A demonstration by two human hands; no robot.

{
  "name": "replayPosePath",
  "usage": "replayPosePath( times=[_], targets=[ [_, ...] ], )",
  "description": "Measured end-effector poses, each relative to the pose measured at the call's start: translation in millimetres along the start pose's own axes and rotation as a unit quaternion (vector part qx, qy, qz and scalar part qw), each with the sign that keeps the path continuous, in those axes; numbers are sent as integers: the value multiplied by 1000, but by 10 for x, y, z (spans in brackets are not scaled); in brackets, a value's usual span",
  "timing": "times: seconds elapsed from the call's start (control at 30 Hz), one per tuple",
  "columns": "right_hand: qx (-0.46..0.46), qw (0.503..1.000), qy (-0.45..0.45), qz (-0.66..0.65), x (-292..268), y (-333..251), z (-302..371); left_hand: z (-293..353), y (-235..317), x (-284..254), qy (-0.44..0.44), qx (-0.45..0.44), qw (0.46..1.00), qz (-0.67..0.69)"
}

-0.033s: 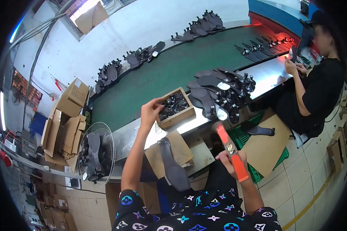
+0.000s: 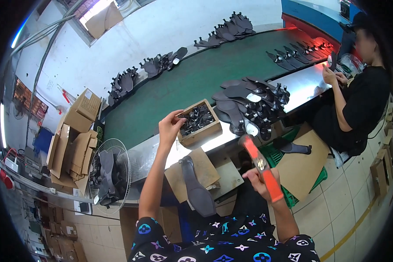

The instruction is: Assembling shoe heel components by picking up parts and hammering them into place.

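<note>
So the biggest thing here is a long green belt (image 2: 174,89) running across the far side, with a few bunches of dark soles (image 2: 150,67) along its far edge. Over on the right a co-worker (image 2: 367,96) in black has a dark piece (image 2: 333,61) in hand. Nearer, also right, there's a brown cardboard sheet (image 2: 303,168) lying over a green crate (image 2: 321,177). A big pile of soles (image 2: 236,92) sits at the belt's near edge, and a round wire basket (image 2: 125,158) with more soles (image 2: 107,170) in it is on the left. The wooden box (image 2: 201,136) is just left of that pile, and nearer than the box there's a cardboard pad (image 2: 208,171). One dark sole (image 2: 198,190) lies on the pad, heel end far, toe end poking out past the near edge. An orange tool (image 2: 261,164), kinda hammer-shaped, is up in the right hand (image 2: 258,183), fingers curled closed around it, one finger or thumb sticking out left. The left hand (image 2: 168,126) is at the box's left side, fingertips nearly together by the small black pieces (image 2: 199,118) inside, can't tell if they've actually got one
</note>
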State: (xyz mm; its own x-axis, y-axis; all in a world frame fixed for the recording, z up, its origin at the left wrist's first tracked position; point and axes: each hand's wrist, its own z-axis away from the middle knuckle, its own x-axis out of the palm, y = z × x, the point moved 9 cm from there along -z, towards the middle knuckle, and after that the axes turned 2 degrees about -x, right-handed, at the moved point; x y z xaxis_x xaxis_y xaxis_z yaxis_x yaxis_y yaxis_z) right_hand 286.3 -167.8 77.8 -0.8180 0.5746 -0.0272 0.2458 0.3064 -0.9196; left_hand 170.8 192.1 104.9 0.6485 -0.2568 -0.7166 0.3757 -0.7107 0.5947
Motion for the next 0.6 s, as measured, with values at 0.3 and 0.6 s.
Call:
replayPosePath(
  times=[0.3,0.6],
  targets=[
    [29,989,-16,-142,721,-387,-736,1152,1365,-524,135,-84,910,383],
    [16,988,-68,-138,1240,-398,-674,1798,1132,-343,136,-147,839,505]
  ],
)
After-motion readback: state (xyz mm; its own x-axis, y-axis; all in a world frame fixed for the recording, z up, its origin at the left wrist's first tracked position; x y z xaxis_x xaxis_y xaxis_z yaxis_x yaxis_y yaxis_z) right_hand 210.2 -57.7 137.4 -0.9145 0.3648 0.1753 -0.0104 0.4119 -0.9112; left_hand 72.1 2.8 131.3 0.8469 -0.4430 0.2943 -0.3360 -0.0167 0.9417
